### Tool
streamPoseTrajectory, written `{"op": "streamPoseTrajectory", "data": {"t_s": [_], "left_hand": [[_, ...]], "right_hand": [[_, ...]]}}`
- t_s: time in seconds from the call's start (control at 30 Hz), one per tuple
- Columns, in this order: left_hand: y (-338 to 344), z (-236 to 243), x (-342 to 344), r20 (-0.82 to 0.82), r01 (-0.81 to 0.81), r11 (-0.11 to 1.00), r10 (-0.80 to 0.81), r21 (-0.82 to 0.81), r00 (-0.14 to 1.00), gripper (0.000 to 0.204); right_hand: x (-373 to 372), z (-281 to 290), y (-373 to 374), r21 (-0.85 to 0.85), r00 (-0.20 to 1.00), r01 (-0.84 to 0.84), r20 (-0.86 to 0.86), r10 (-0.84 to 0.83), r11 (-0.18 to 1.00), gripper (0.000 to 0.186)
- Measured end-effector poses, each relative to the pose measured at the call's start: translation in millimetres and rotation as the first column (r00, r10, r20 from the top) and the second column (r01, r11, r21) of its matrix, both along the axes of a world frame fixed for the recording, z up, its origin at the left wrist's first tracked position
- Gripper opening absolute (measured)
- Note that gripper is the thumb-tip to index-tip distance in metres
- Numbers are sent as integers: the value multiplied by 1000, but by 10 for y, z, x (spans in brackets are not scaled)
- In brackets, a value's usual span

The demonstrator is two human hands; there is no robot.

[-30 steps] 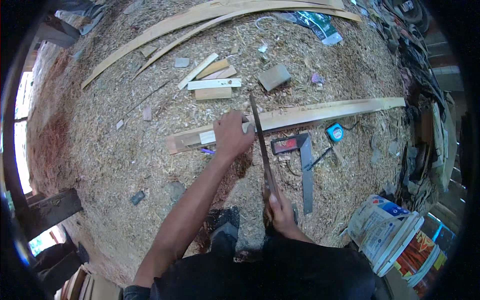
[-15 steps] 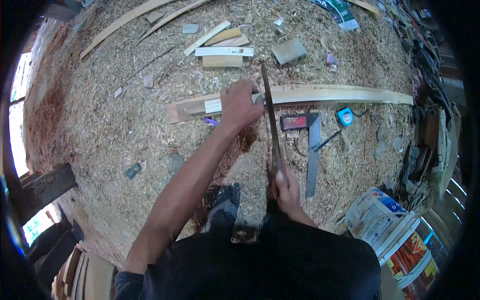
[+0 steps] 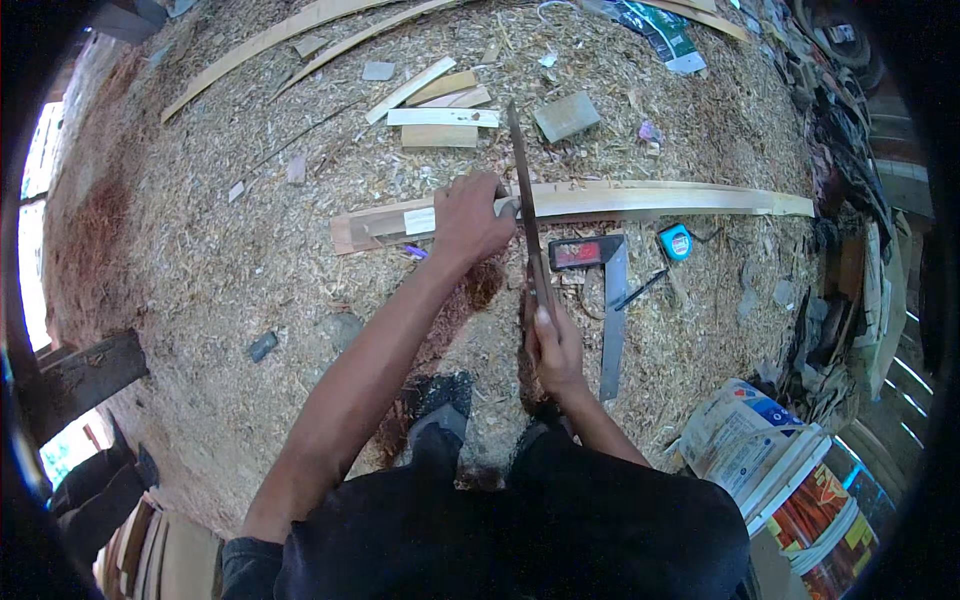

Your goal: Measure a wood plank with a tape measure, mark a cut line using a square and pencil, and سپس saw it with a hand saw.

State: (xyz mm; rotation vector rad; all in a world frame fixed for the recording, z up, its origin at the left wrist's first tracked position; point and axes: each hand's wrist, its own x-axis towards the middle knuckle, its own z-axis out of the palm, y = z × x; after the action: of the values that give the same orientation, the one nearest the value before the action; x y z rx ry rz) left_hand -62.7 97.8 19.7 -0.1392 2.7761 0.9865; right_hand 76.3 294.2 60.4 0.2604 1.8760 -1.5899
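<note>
My left hand (image 3: 470, 222) is closed over a long pale wooden board (image 3: 650, 200), pressing it toward the ground near its left end. In my right hand (image 3: 557, 355) is the handle of a handsaw (image 3: 524, 185), whose blade shows almost edge-on. The blade crosses the board just right of my left fingers and points away from me. A white patch (image 3: 419, 221) lies on the board left of that hand. Close to the saw's right side are a try square (image 3: 614, 310) with a dark, red-marked stock and a blue tape measure (image 3: 675, 242).
Beyond the board lie several short wood offcuts (image 3: 440, 135) and a grey block (image 3: 567, 117). Long thin strips (image 3: 260, 55) rest at the far left. Wood shavings (image 3: 220, 290) cover the ground. A paint bucket (image 3: 750, 440) tilts at the lower right; a dark beam (image 3: 95, 375) juts in from the left.
The saw and my right hand have moved forward, away from me, across the board. My left hand keeps its place on the wood. The whole view has shifted slightly.
</note>
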Motion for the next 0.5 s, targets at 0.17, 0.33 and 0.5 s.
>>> {"op": "streamPoseTrajectory", "data": {"t_s": [0.17, 0.33, 0.5], "left_hand": [[-1, -23, 49, -32, 21, 999, -22, -26, 999, 28], [11, 41, 94, -66, 69, 996, -74, -62, 995, 29], [-107, -87, 230, -351, 247, 951, -299, -184, 887, 42]], "right_hand": [[358, 17, 88, 32, 971, 80, -228, -71, 996, 51], [191, 122, 114, -21, 996, 24, -82, -26, 999, 61], [68, 149, 81, -46, 999, 39, 39, -37, 998, 62]]}}
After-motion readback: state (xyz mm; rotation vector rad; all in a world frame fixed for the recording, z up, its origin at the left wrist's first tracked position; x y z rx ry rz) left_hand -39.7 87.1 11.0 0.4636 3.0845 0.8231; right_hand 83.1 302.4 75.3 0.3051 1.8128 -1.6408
